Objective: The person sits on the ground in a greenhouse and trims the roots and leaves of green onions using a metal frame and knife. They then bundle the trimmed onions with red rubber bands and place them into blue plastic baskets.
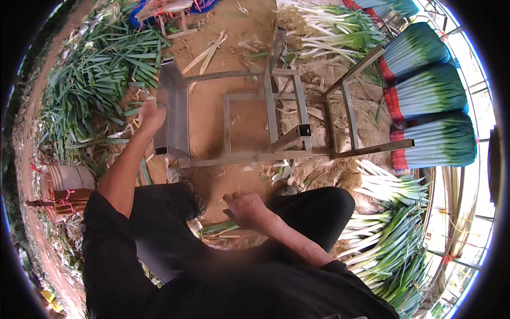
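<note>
In front of me stands a metal frame (245, 156) of square tubes, with a sheet-metal trough (173, 107) at its left end. My left hand (152, 115) is curled beside the trough's outer left side. Whether it grips anything is hidden by the fingers. Cut green leek tops (99, 79) are heaped just beyond that hand. Between my knees hangs my right hand (248, 210), loosely bent, thumb apart from the fingers and nothing visible in it. It is apart from the frame, over the bare dirt floor (223, 179).
Several wrapped leek bundles (434, 141) with red bands line the right side. Loose leeks (382, 243) lie at lower right, more leeks (338, 40) at the back. A sack cloth (346, 119) covers the ground under the frame's right end. A wooden stool (167, 12) stands at the back left.
</note>
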`<state>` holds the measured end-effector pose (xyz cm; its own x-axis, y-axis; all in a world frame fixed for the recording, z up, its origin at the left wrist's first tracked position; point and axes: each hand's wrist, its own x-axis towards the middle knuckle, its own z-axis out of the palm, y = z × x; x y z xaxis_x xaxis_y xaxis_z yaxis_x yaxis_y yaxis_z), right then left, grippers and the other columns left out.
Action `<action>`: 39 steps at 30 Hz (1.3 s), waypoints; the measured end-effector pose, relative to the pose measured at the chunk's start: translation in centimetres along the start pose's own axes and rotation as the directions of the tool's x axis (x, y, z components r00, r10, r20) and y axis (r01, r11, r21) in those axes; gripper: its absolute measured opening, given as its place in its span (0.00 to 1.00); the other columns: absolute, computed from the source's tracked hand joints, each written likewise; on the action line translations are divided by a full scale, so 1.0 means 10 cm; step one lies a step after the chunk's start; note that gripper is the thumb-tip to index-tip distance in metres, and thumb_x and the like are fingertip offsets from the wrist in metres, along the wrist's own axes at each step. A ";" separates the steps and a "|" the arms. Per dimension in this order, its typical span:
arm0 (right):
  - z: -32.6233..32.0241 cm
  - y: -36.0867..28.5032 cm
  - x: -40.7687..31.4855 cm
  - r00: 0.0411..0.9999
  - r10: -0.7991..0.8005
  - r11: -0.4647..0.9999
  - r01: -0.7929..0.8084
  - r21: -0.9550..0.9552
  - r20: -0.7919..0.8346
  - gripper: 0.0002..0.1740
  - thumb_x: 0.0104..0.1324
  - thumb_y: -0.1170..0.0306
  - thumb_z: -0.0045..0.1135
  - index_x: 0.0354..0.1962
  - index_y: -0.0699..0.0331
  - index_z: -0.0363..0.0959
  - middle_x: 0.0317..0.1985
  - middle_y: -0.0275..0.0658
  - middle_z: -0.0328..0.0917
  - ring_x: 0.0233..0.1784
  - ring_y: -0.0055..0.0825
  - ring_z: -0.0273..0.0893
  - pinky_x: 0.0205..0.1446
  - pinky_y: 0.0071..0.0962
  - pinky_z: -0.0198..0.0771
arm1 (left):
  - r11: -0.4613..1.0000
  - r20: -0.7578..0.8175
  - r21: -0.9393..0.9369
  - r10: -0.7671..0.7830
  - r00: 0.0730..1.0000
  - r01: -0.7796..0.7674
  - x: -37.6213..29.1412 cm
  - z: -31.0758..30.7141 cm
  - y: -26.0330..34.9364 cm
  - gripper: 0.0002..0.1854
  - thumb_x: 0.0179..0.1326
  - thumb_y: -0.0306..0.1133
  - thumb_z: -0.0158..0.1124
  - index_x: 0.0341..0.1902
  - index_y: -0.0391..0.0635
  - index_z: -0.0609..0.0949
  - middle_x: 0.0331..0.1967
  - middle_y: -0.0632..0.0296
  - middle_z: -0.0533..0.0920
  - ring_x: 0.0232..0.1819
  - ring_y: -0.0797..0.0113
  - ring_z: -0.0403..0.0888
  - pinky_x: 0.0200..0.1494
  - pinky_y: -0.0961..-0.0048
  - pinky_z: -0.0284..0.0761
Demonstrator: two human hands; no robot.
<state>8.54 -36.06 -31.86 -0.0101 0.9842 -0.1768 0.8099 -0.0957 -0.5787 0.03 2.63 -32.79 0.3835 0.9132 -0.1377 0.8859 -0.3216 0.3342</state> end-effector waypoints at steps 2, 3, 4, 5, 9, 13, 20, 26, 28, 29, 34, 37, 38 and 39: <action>0.01 0.00 0.01 1.000 0.004 1.000 -0.004 0.004 0.012 0.17 0.63 0.62 0.59 0.43 0.65 0.71 0.34 0.48 0.80 0.39 0.47 0.82 0.40 0.44 0.75 | 0.999 -0.005 0.034 0.006 1.000 -0.006 0.02 0.03 0.01 0.21 0.55 0.39 0.61 0.44 0.33 0.81 0.43 0.34 0.83 0.49 0.37 0.82 0.53 0.50 0.77; 0.02 0.00 0.01 0.999 0.026 1.000 -0.026 0.011 0.048 0.16 0.64 0.63 0.57 0.43 0.65 0.71 0.35 0.48 0.81 0.40 0.47 0.82 0.42 0.45 0.76 | 0.999 -0.029 0.047 0.021 0.999 -0.020 0.04 0.04 0.00 0.21 0.55 0.39 0.61 0.46 0.33 0.81 0.43 0.34 0.83 0.49 0.37 0.82 0.53 0.50 0.77; 0.03 0.02 0.01 0.997 0.033 0.999 -0.034 0.004 0.062 0.15 0.65 0.63 0.56 0.43 0.64 0.70 0.37 0.49 0.81 0.42 0.47 0.83 0.43 0.45 0.76 | 0.999 0.001 0.032 0.011 1.000 -0.011 0.05 0.05 0.00 0.21 0.55 0.39 0.61 0.46 0.33 0.81 0.44 0.34 0.82 0.49 0.37 0.82 0.53 0.50 0.77; 0.04 0.03 0.01 0.996 0.030 1.000 -0.030 -0.003 0.079 0.15 0.65 0.63 0.55 0.43 0.65 0.70 0.37 0.49 0.81 0.42 0.46 0.83 0.43 0.45 0.76 | 1.000 -0.010 0.012 0.014 1.000 -0.014 0.05 0.06 0.00 0.22 0.55 0.39 0.61 0.47 0.33 0.81 0.44 0.34 0.82 0.50 0.37 0.82 0.54 0.50 0.77; 0.00 0.08 -0.01 0.995 0.038 0.999 -0.037 -0.006 0.091 0.16 0.67 0.61 0.54 0.45 0.64 0.70 0.38 0.50 0.82 0.42 0.45 0.83 0.43 0.44 0.76 | 0.999 0.068 -0.038 -0.037 0.997 0.039 0.03 -0.03 0.11 0.22 0.56 0.41 0.61 0.47 0.34 0.81 0.45 0.36 0.83 0.51 0.38 0.82 0.54 0.52 0.77; -0.30 0.16 -0.12 0.976 0.204 0.979 -0.204 0.000 -0.073 0.19 0.69 0.56 0.55 0.51 0.59 0.71 0.38 0.47 0.83 0.40 0.44 0.83 0.42 0.44 0.76 | 0.997 -0.053 -0.033 0.063 0.997 -0.065 -0.10 -0.20 0.52 0.34 0.54 0.45 0.69 0.62 0.37 0.76 0.56 0.40 0.80 0.59 0.43 0.79 0.60 0.57 0.74; -1.48 1.10 -1.08 0.043 0.707 0.698 0.111 0.707 -0.705 0.20 0.70 0.66 0.59 0.54 0.68 0.73 0.38 0.38 0.78 0.38 0.28 0.75 0.42 0.28 0.72 | 0.642 0.228 -0.425 0.759 0.610 -0.638 -1.18 0.10 1.58 0.45 0.46 0.46 0.79 0.68 0.43 0.71 0.59 0.43 0.79 0.61 0.45 0.77 0.63 0.57 0.73; -2.08 2.04 -1.69 -0.283 0.521 0.742 -0.315 0.591 -0.805 0.48 0.60 0.51 0.69 0.64 0.81 0.61 0.61 0.61 0.69 0.62 0.48 0.71 0.64 0.39 0.66 | 0.632 0.205 -0.506 0.749 0.630 -0.587 -1.77 0.44 2.22 0.38 0.47 0.48 0.79 0.60 0.43 0.78 0.50 0.47 0.85 0.54 0.49 0.83 0.58 0.59 0.76; -2.10 2.24 -1.66 -0.189 0.549 0.738 -0.348 0.578 -0.814 0.48 0.60 0.51 0.70 0.66 0.75 0.59 0.63 0.57 0.69 0.63 0.47 0.71 0.66 0.39 0.66 | 0.587 0.131 -0.519 0.773 0.621 -0.621 -1.70 0.49 2.30 0.32 0.48 0.46 0.78 0.55 0.44 0.81 0.43 0.51 0.87 0.48 0.54 0.86 0.53 0.61 0.79; -2.08 2.31 -1.63 -0.121 0.569 0.772 -0.264 0.579 -0.813 0.49 0.60 0.51 0.70 0.67 0.72 0.58 0.63 0.55 0.69 0.64 0.46 0.71 0.66 0.38 0.66 | 0.590 0.091 -0.508 0.762 0.641 -0.628 -1.67 0.52 2.32 0.29 0.49 0.45 0.78 0.53 0.45 0.82 0.39 0.53 0.88 0.44 0.56 0.87 0.50 0.61 0.80; -1.94 2.42 -1.52 -0.210 0.631 0.761 -0.019 0.648 -0.747 0.44 0.62 0.58 0.69 0.68 0.69 0.57 0.60 0.49 0.71 0.56 0.37 0.76 0.54 0.33 0.75 | 0.514 -0.017 -0.622 0.745 0.667 -0.590 -1.69 0.61 2.23 0.20 0.51 0.41 0.75 0.47 0.46 0.84 0.35 0.56 0.88 0.38 0.58 0.87 0.46 0.63 0.81; -1.92 2.38 -1.58 -0.258 0.532 0.749 -0.300 0.590 -0.806 0.39 0.63 0.50 0.66 0.61 0.70 0.67 0.54 0.50 0.76 0.55 0.37 0.77 0.57 0.36 0.71 | 0.440 -0.095 -0.641 0.768 0.633 -0.630 -1.74 0.61 2.24 0.21 0.51 0.42 0.75 0.46 0.45 0.84 0.35 0.55 0.87 0.37 0.56 0.87 0.46 0.63 0.80; -1.91 2.35 -1.61 -0.230 0.513 0.762 -0.321 0.562 -0.827 0.39 0.63 0.46 0.64 0.58 0.71 0.70 0.53 0.51 0.76 0.56 0.40 0.76 0.60 0.37 0.69 | 0.438 -0.043 -0.667 0.785 0.618 -0.603 -1.75 0.60 2.25 0.20 0.51 0.42 0.74 0.44 0.45 0.84 0.34 0.55 0.87 0.36 0.57 0.86 0.44 0.63 0.80; -1.91 2.33 -1.61 -0.252 0.472 0.773 -0.342 0.534 -0.845 0.39 0.63 0.47 0.65 0.58 0.72 0.69 0.53 0.51 0.76 0.53 0.40 0.78 0.57 0.36 0.71 | 0.467 -0.003 -0.673 0.774 0.633 -0.574 -1.77 0.61 2.28 0.18 0.51 0.42 0.74 0.42 0.44 0.85 0.32 0.54 0.87 0.35 0.57 0.86 0.43 0.64 0.80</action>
<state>38.78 -51.28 -27.27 0.8804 -0.1676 0.4436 0.3159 -0.4903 -0.8123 15.01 -22.37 -28.39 0.9278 0.3297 0.1745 0.0178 -0.5063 0.8622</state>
